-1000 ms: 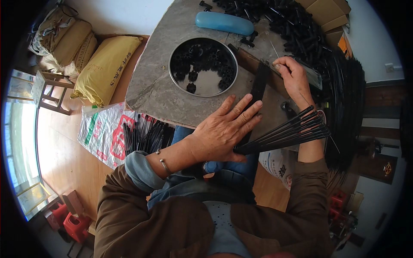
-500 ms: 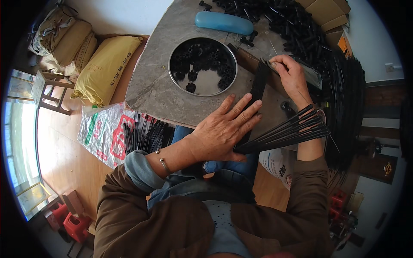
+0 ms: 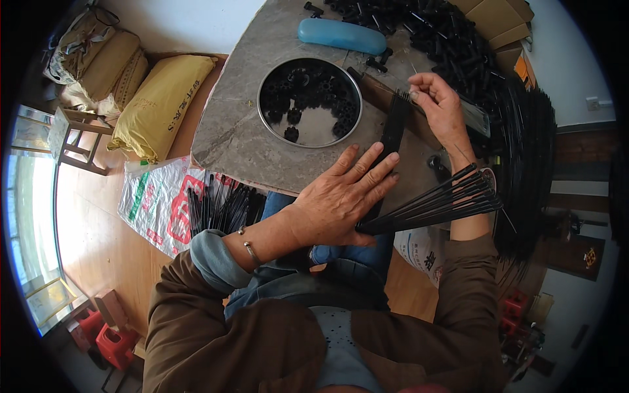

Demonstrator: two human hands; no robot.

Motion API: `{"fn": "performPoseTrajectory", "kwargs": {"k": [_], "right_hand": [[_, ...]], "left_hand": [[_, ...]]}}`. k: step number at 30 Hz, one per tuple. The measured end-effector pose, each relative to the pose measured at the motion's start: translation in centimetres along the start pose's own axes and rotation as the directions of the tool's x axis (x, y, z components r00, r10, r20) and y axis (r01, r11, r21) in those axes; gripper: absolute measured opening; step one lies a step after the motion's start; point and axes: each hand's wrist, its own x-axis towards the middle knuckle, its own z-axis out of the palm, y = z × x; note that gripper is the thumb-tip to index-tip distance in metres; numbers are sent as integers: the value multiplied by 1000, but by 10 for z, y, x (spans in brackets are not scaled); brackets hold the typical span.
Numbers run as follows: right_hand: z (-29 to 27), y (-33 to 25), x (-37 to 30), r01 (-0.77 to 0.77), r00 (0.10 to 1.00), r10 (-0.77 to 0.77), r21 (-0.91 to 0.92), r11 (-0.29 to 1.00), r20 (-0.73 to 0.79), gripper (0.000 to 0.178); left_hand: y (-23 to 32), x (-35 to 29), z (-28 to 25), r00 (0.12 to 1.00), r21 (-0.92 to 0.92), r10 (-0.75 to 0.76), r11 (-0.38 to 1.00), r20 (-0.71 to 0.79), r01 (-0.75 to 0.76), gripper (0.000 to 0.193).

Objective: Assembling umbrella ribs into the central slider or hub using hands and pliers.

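Observation:
My left hand (image 3: 344,193) lies with its fingers stretched over a flat row of thin black rods (image 3: 394,128) at the table's near edge. A fanned bunch of black rods (image 3: 436,203) is caught at the base of its thumb and sticks out to the right. Just past the row's far tips, my right hand (image 3: 440,108) is closed in a pinch. A thin needle-like piece (image 3: 413,67) shows at its fingertips; its kind is unclear. Left of the row stands a round metal tin (image 3: 261,112) holding small black toothed parts (image 3: 293,116).
A blue case (image 3: 342,36) and a pile of black plastic fittings (image 3: 452,42) lie at the table's far side. Long black rods (image 3: 524,170) hang along the right. More rods (image 3: 223,206) rest on a white sack (image 3: 157,203) at left, near a yellow sack (image 3: 164,105).
My right hand has shifted slightly up and away from the tips of the rod row, still pinched. My left hand and the rods have stayed put.

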Motion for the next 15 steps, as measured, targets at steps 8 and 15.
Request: {"fn": "performPoseTrajectory", "kwargs": {"k": [8, 15], "right_hand": [[9, -4, 1, -25, 998, 24, -11, 1000, -65, 16], [18, -7, -6, -7, 983, 0, -41, 999, -186, 19]], "left_hand": [[-1, 0, 0, 1000, -1, -9, 1000, -8, 9, 101], [0, 0, 0, 1000, 5, -7, 1000, -2, 7, 100]]}}
